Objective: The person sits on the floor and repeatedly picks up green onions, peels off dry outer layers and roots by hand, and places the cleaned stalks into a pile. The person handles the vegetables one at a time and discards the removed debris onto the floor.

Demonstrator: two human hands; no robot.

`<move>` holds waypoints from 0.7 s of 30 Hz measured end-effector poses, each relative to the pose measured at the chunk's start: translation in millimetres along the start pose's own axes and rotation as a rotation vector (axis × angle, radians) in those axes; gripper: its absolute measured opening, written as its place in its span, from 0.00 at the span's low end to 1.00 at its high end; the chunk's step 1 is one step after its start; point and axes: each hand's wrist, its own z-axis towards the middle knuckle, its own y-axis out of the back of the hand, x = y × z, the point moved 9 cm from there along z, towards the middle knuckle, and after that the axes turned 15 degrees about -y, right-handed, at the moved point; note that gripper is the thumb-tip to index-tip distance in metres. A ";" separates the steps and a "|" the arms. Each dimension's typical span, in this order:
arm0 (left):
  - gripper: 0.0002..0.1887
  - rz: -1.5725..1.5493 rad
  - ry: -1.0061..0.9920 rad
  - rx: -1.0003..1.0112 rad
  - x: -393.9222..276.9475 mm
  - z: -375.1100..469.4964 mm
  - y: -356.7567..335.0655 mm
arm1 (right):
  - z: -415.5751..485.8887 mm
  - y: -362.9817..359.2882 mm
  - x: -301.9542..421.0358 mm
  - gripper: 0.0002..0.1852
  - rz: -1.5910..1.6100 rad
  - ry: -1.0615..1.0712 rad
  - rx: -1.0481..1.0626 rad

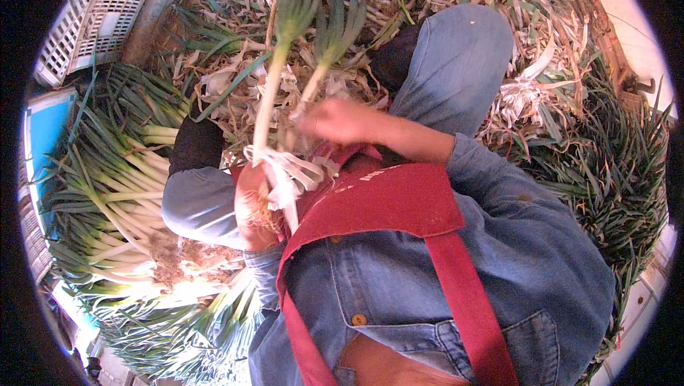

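My left hand (253, 201) grips the root end of a long green onion (273, 76) at my lap. The stalk points away from me, its green leaves spread at the top. Loose white peeled skin (288, 172) hangs over the stalk's lower end, between my hands. Blurred by motion, my right hand (342, 123) is in front of my red apron (374, 201). Its fingers are curled beside the lower part of a second green onion (319, 78). The blur hides whether they grip that stalk or any skin.
Green onions with roots lie in a large pile (128, 172) at my left. Dry husks and leaf scraps (534, 81) cover the ground ahead and right. Dark green leaves (582, 172) heap at far right. White plastic crates (104, 22) stand at the upper left. My bent knees flank the work.
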 end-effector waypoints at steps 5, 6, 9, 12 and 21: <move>0.08 0.362 -0.159 -0.059 -32.1 -11.1 4.4 | 47.5 17.8 -63.6 0.17 1.072 -0.424 0.187; 0.07 0.372 -0.123 -0.073 -28.9 -12.4 8.8 | 53.5 9.6 -60.8 0.16 1.253 -0.433 0.296; 0.10 0.313 -0.082 -0.042 -20.3 -10.1 17.9 | 62.8 17.4 -30.0 0.16 1.439 -0.081 0.408; 0.18 0.345 -0.033 0.013 -10.2 -10.6 26.2 | 62.6 18.4 -34.0 0.16 1.289 -0.218 0.285; 0.09 0.439 -0.105 -0.076 -2.8 -14.7 31.8 | 55.6 8.5 -45.7 0.09 1.191 -0.313 0.316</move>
